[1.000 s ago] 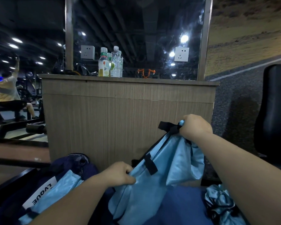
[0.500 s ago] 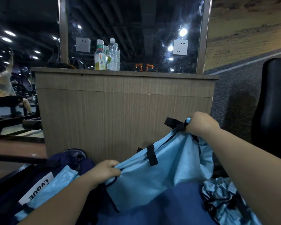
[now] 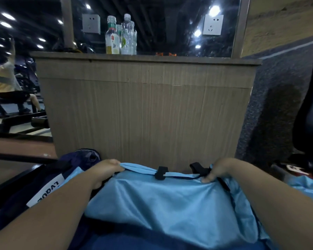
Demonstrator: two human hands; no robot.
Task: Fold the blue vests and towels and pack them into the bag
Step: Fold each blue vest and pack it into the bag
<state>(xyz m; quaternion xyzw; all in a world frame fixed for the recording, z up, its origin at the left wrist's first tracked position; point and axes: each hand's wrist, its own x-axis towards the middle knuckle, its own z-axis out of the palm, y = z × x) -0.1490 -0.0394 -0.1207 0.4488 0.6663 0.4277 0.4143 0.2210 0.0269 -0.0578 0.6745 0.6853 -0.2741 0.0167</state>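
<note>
Left hand: your left hand [image 3: 105,170] clenches the left end of the blue vest's top hem, fingers curled over the fold.
Right hand: your right hand [image 3: 217,170] grasps the right end of the same hem, thumb pressed on the cloth, just beside a black strap [image 3: 199,168].
Blue vest: the blue vest [image 3: 161,204] is stretched between your two hands, near you and in front of the wooden counter; its top edge runs almost level and the body of it sags toward you.
Black clip: a black clip [image 3: 160,173] sits on the hem about midway between your hands.
Bag: the bag [image 3: 22,199], dark navy, lies at the near left beside your left forearm; its white label [image 3: 45,192] faces up.
Dark blue cloth: a dark blue cloth [image 3: 126,241] lies under the vest's near edge; you cannot tell whether it is a towel.
Light blue cloth: more light blue cloth [image 3: 307,188] lies at the near right, past your right forearm.
Wooden counter: the wooden counter [image 3: 145,114] stands far of the vest.
Bottles: bottles [image 3: 120,37] stand on its top, left of centre.
Sockets: two wall sockets [image 3: 91,23] are mounted above it.
Chair: a black chair [image 3: 311,105] stands at the right edge.
Far left: a person [image 3: 5,78] sits on gym equipment.
</note>
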